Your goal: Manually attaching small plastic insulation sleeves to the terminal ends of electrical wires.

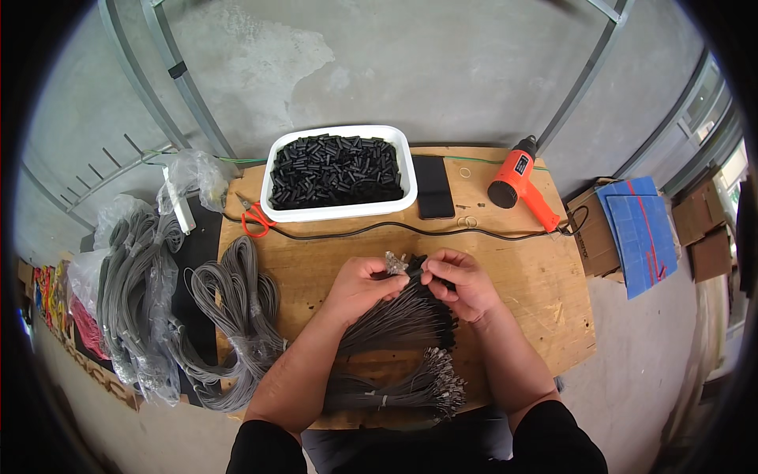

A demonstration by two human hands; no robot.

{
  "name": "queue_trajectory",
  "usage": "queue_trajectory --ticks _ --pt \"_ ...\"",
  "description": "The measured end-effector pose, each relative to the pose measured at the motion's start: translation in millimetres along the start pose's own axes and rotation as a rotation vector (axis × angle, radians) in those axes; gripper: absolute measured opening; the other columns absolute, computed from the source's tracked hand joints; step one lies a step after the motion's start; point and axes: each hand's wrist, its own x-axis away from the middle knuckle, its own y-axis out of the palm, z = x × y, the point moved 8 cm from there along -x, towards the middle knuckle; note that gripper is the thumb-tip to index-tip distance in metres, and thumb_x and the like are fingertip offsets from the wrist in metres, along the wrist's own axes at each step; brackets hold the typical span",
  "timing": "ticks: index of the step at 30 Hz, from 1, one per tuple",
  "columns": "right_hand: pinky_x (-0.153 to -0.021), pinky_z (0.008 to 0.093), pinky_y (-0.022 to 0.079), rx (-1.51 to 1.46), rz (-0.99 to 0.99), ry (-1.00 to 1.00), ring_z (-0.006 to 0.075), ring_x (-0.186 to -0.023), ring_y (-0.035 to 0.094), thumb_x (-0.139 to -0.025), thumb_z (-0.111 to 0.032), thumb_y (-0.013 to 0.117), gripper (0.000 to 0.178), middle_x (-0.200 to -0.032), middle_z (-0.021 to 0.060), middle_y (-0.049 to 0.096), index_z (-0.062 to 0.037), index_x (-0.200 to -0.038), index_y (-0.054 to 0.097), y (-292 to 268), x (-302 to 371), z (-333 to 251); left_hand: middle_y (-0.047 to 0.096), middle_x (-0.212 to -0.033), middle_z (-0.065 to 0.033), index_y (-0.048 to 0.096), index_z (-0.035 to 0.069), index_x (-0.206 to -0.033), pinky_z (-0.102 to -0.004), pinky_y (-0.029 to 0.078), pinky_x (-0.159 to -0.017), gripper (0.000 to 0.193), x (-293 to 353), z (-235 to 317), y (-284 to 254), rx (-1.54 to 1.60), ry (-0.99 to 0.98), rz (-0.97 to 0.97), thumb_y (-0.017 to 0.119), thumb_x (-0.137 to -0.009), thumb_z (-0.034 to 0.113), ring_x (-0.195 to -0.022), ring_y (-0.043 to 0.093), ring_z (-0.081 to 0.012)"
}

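Over the middle of the table, my left hand [365,289] is closed on a small cluster of silvery wire ends [395,263] that stick up past the thumb. Close beside it, my right hand [464,286] pinches thumb and forefinger together at the cluster; whatever lies between them is too small to make out. Below the hands spreads a fan of grey wires [387,325] with black sleeves at its right-hand tips. Nearer to me lies a tied bundle of grey wires [371,391], its pale metallic ends [444,383] pointing right.
A white tub [339,212] of short black tubes stands at the back. Around it are orange-handled scissors [253,220], a black phone [435,187], an orange heat gun [521,186] and a black cable [355,231]. Coiled grey wires [237,292] fill the left side. Blue folded sheets [638,229] lean at the right.
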Motion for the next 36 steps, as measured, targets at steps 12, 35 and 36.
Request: queue_trajectory --ticks 12,35,36 --pt "-0.049 0.0195 0.033 0.079 0.167 -0.172 0.0072 -0.059 0.05 -0.095 -0.004 0.069 0.008 -0.083 0.0053 0.067 -0.0011 -0.102 0.066 -15 0 -14 0.066 -0.08 -0.0002 0.071 -0.002 -0.096 -0.0224 0.047 -0.065 0.006 -3 1 -9 -0.194 0.014 0.096 0.072 -0.092 0.002 -0.071 0.058 -0.0067" --pt "-0.057 0.0208 0.04 0.147 0.056 -0.036 0.0082 -0.064 0.052 -0.097 -0.006 0.066 0.011 -0.087 0.0046 0.064 0.0007 -0.106 0.067 2 4 0 0.064 -0.077 -0.0007 0.069 -0.004 -0.095 -0.023 0.046 -0.06 0.008 -2 0 1 -0.009 -0.007 0.046 0.072 -0.092 0.003 -0.066 0.057 -0.0066" --pt "-0.058 0.0209 0.04 -0.012 0.08 -0.049 0.0095 -0.067 0.053 -0.097 -0.005 0.065 0.012 -0.09 0.0061 0.064 0.0008 -0.108 0.065 -3 3 -3 0.064 -0.077 -0.0007 0.069 -0.003 -0.095 -0.0231 0.046 -0.06 0.008 -3 0 1 0.005 -0.006 0.057 0.072 -0.093 0.004 -0.066 0.057 -0.0067"
